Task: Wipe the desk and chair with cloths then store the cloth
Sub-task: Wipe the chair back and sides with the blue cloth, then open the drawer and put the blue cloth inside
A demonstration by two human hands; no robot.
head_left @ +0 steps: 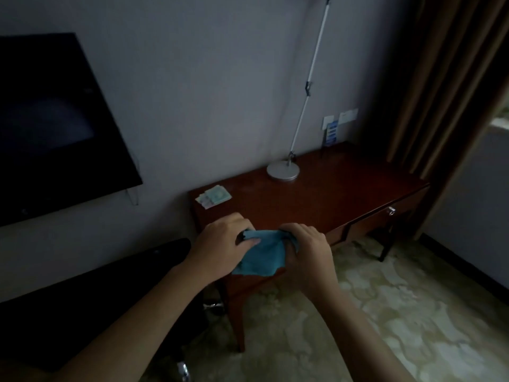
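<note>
Television [55,128] fills the left of my view, a dark screen mounted on the grey wall, its lower right corner hanging just left of the desk. Below it I see a black chair [91,304], dim and hard to read, its edge close against the desk's left leg. Between chair and desk there is only a narrow gap.

The left hand [220,244] sits at the desk's near left corner, fingers curled, thumb pinching the upper left of the blue cloth [261,255]. The cloth is stretched between both hands, held above the desk [330,194] at its front edge, its lower part drooping past the edge. The right hand [308,249] grips the cloth's right end, bunched inside its curled fingers. Both hands are close together, with the cloth spanning the short space between them.

Behind the hands, at the desk's back left corner, lies a small stack of cards [214,197]. Further right stands a lamp [283,169], round base near the wall and thin pole leaning up to the right. The wood between these and the front edge is bare. A drawer [385,213] with a metal pull faces the patterned floor [413,312], which lies open to the right. A brown curtain [446,92] hangs at the desk's far right end.
</note>
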